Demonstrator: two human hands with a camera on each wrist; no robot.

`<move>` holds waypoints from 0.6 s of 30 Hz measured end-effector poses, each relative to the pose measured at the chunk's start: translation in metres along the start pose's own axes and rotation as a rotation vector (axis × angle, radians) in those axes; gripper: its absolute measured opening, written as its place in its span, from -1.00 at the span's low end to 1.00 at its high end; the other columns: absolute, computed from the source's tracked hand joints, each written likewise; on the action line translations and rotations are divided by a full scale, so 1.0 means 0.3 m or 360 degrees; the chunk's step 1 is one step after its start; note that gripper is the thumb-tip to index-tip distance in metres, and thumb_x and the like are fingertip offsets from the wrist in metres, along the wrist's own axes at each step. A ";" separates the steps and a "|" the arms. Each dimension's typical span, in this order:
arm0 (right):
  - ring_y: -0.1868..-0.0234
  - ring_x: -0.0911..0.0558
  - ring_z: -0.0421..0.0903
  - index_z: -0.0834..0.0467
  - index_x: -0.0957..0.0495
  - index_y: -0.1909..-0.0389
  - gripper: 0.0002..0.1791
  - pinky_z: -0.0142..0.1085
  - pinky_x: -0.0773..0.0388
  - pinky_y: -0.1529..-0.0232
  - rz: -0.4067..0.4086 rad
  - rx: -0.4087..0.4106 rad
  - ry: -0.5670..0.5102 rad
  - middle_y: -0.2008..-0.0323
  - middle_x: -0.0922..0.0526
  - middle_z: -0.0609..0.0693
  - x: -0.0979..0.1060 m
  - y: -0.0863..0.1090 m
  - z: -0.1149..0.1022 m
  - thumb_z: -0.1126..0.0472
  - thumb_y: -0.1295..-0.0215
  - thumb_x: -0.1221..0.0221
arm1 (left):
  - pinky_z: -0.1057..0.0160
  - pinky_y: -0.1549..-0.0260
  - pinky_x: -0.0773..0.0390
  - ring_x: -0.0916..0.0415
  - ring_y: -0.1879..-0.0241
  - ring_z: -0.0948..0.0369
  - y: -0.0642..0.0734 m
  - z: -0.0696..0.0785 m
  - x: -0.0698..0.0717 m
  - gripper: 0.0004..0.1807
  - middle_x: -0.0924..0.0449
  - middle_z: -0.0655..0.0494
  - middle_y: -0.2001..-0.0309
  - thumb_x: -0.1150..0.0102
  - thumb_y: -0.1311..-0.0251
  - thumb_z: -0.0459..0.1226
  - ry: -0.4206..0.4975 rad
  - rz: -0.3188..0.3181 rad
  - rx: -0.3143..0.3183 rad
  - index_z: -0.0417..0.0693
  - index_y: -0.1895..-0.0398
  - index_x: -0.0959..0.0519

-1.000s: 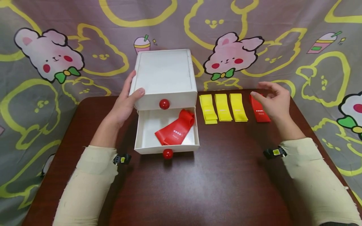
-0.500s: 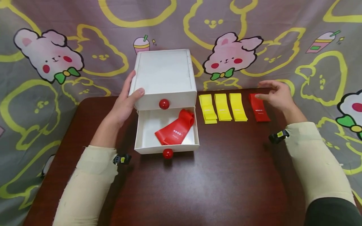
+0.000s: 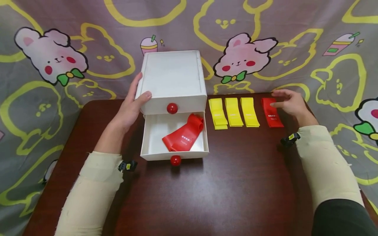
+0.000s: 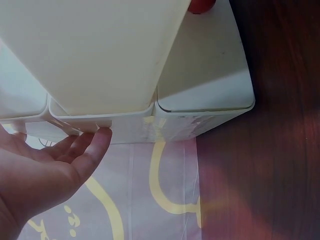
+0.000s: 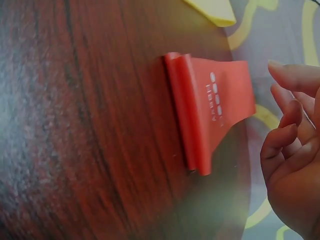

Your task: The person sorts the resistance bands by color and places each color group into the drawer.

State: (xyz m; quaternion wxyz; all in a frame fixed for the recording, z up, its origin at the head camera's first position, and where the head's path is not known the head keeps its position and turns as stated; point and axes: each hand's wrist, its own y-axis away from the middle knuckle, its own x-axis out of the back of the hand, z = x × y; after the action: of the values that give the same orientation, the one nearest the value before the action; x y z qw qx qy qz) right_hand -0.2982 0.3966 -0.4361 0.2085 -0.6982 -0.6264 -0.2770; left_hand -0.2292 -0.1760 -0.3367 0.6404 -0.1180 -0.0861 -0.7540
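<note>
Head view shows the right hand (image 3: 292, 103) shifted outward beside the red band (image 3: 274, 116) on the desk (image 3: 236, 183), fingers parted, leaving that band within reach but unheld, while the left hand (image 3: 129, 108) grips the white drawer unit (image 3: 174, 75).

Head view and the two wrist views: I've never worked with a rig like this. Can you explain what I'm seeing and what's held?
There is no machine here, just a person's bare hands. The head view looks forward and down from the person's head; each wrist view looks from one wrist at that hand's work.

On the table stands a white cabinet, its lower drawer pulled out with a red band inside. To its right lie three yellow bands and a second red band.

The left hand grips the cabinet. The right hand holds nothing; its wrist view shows a gap to the second red band.
</note>
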 end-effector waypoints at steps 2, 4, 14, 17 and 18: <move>-0.21 -0.40 0.11 0.15 -0.41 -0.38 -0.34 -0.11 -0.43 -0.12 -0.0003 -0.0010 0.0018 -0.28 -0.48 0.17 -0.005 -0.001 0.011 0.08 -0.29 -0.34 | -0.24 -0.26 -0.22 -0.06 -0.39 -0.04 0.001 0.002 -0.002 -0.18 0.09 0.12 -0.53 -0.06 -0.33 0.14 0.0000 -0.0003 0.0001 0.64 -0.56 0.13; -0.21 -0.39 0.13 0.17 -0.41 -0.38 -0.34 -0.05 -0.40 -0.13 -0.0005 -0.0017 0.0044 -0.28 -0.46 0.20 -0.008 -0.003 0.018 0.08 -0.30 -0.32 | -0.23 -0.26 -0.23 -0.06 -0.40 -0.03 0.000 0.003 -0.004 -0.17 0.08 0.12 -0.53 -0.06 -0.33 0.14 0.0001 -0.0007 -0.0001 0.63 -0.56 0.13; -0.28 -0.23 0.36 0.29 -0.34 -0.39 -0.35 0.27 -0.20 -0.23 -0.0053 -0.0014 0.0234 -0.34 -0.29 0.41 -0.005 -0.031 0.046 0.06 -0.39 -0.20 | -0.22 -0.27 -0.20 -0.03 -0.41 -0.03 0.003 0.003 -0.005 -0.18 0.09 0.11 -0.54 -0.06 -0.34 0.13 0.0012 -0.0003 0.0005 0.63 -0.56 0.13; -0.26 -0.25 0.38 0.32 -0.33 -0.39 -0.36 0.26 -0.23 -0.21 -0.0067 -0.0016 0.0261 -0.33 -0.28 0.44 -0.007 -0.036 0.043 0.07 -0.41 -0.17 | -0.22 -0.26 -0.22 -0.04 -0.41 -0.02 0.004 0.000 -0.004 -0.18 0.09 0.11 -0.53 -0.05 -0.35 0.12 0.0015 0.0004 0.0000 0.62 -0.56 0.13; -0.24 -0.26 0.38 0.33 -0.33 -0.38 -0.36 0.26 -0.24 -0.20 -0.0066 -0.0017 0.0271 -0.32 -0.28 0.44 -0.009 -0.037 0.042 0.06 -0.42 -0.16 | -0.22 -0.26 -0.22 -0.04 -0.40 -0.03 0.003 -0.001 -0.003 -0.18 0.09 0.11 -0.53 -0.05 -0.35 0.12 0.0017 0.0007 -0.0001 0.62 -0.56 0.13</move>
State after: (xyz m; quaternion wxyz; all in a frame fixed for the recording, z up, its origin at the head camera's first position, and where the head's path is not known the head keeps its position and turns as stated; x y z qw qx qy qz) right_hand -0.3078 0.4040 -0.4479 0.2515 -0.6602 -0.6191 -0.3430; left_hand -0.2281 -0.1753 -0.3373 0.6425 -0.1144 -0.0824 -0.7532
